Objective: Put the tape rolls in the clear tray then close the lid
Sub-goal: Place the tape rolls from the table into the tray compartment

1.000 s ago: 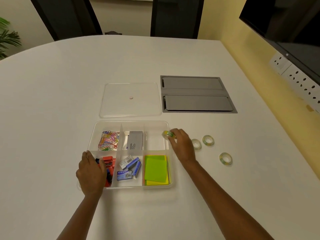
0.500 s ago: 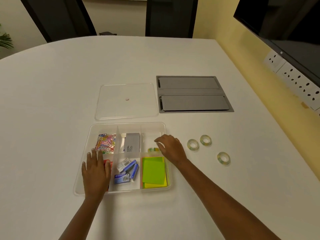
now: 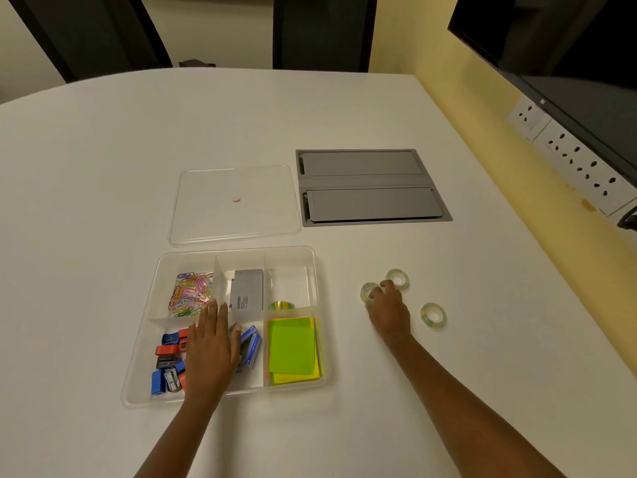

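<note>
The clear tray (image 3: 238, 251) lies in front of me with several compartments. One tape roll (image 3: 281, 305) sits in its back right compartment. Three more tape rolls lie on the table to the right: one (image 3: 367, 292) under the fingertips of my right hand (image 3: 389, 310), one (image 3: 398, 278) just behind it, one (image 3: 433, 316) further right. My right hand touches the nearest roll with fingers bent over it. My left hand (image 3: 212, 350) rests flat on the tray's middle, fingers apart. The clear lid (image 3: 234, 205) lies flat behind the tray.
The tray also holds coloured paper clips (image 3: 189, 293), a grey card box (image 3: 246, 294), sharpeners (image 3: 167, 365), staple boxes (image 3: 251, 345) and green sticky notes (image 3: 292, 348). A grey cable hatch (image 3: 370, 186) is set in the table. The wall with sockets (image 3: 572, 160) runs along the right.
My right hand let go of a tape roll in the tray's back right compartment, then moved right to the rolls on the table. My left hand slid from the tray's left towards its middle.
</note>
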Demonstrator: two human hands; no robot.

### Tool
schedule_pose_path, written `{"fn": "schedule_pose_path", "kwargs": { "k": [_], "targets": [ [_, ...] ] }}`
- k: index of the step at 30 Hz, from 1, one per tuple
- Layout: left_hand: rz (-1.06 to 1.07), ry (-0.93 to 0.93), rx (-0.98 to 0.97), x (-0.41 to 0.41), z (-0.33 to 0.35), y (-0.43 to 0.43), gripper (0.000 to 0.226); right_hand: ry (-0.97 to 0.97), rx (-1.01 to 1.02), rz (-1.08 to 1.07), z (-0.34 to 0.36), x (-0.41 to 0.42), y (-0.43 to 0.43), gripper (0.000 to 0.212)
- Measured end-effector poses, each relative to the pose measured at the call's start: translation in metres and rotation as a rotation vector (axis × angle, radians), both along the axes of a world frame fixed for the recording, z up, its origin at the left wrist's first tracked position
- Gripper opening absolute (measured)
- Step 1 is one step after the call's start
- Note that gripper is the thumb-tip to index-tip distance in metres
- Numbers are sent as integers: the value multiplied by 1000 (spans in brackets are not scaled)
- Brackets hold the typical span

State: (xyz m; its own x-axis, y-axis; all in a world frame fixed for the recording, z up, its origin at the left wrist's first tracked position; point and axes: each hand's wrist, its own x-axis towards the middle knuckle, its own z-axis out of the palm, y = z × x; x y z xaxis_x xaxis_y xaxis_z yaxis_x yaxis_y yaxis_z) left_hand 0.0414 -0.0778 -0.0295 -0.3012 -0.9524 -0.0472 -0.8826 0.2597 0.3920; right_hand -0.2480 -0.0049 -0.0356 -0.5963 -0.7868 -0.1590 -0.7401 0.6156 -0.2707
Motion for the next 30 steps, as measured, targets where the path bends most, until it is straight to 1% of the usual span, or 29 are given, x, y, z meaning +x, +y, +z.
{"fn": "schedule_pose_path", "kwargs": {
  "k": [1, 3, 5, 7, 9, 11, 12, 15, 16, 18, 20, 22, 24, 26, 28, 30],
  "targets": [
    [2, 4, 0, 0, 0, 0, 74, -39, -34, -30, 0, 1, -1, 29],
    [8, 11, 6, 0, 1, 1, 73, -197, -152, -118, 5, 6, -7, 28],
    [12, 21, 11, 0, 1, 1, 74, -345, -291, -155, 17, 15, -17, 28],
    [13, 29, 14, 0, 1, 1, 71, -418, -395, -110, 31, 30, -27, 26],
    [20, 33, 11, 0, 1, 1, 61, -437, -463, -1, 43, 46, -36, 24],
    [25, 39, 9, -1, 2, 1, 57, -405, -466, 131, 49, 59, -42, 23],
    [27, 42, 12, 0, 2, 1, 57, -364, -432, 198, 49, 65, -44, 24],
    [24, 41, 18, -1, 1, 2, 54, -138, -229, 382, 45, 77, -48, 30],
    [20, 42, 16, 0, 1, 2, 51, -74, -187, 419, 42, 79, -48, 31],
    [16, 43, 8, 0, -2, 1, 46, -27, -168, 444, 38, 80, -46, 29],
    [22, 49, 16, 0, -2, 1, 47, -53, -178, 426, 37, 78, -44, 26],
    [23, 51, 15, 0, -3, 0, 47, -100, -233, 385, 37, 70, -40, 23],
    [18, 47, 2, 0, -4, 0, 46, -128, -309, 304, 36, 54, -36, 20],
    [24, 48, -1, 0, -6, -1, 45, -125, -337, 203, 31, 31, -31, 19],
    [27, 49, 0, 0, -6, -2, 45, -77, -275, 119, 26, 4, -26, 23],
    [23, 47, -4, 0, -6, -2, 45, -26, -88, 38, 19, -19, -18, 32]
  ]
}}
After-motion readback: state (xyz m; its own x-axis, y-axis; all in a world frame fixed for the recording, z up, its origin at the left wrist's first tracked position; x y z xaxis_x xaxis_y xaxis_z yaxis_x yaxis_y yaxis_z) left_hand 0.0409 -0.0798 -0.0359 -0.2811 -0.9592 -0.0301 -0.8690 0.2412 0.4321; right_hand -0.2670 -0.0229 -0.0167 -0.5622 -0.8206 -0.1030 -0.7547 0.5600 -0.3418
